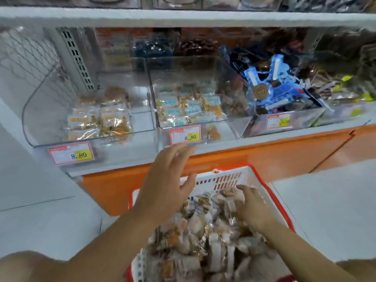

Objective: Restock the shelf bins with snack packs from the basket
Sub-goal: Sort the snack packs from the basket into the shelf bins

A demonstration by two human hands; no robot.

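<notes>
The pile of small clear-wrapped snack packs [203, 237] sits heaped in a white plastic basket with a red rim [230, 176], down low in front of the shelf. The packs are jumbled every which way, so no shared direction. The basket's long side runs from the person toward the shelf, with its slotted far wall near the orange base panel [264, 151].

The right hand [254, 208] is down on the heap near the far right corner. It's too blurry to say if the fingers have actually got hold of a pack.

The left hand [164, 180] is up in the air with its fingers spread and holding nothing. It hovers between the basket's far wall and the shelf lip.

Above that is a row of open-topped clear plastic bins. The left bin [40, 110] has only a few orange-ish packs and lots of room. The middle bin [191, 68] has a low layer of blue-labelled packs. The right bin [284, 123] is piled with blue and brown packs. The first two carry red-bordered price tags [71, 153] on their fronts. The white upper shelf [183, 17] caps the headroom.
</notes>
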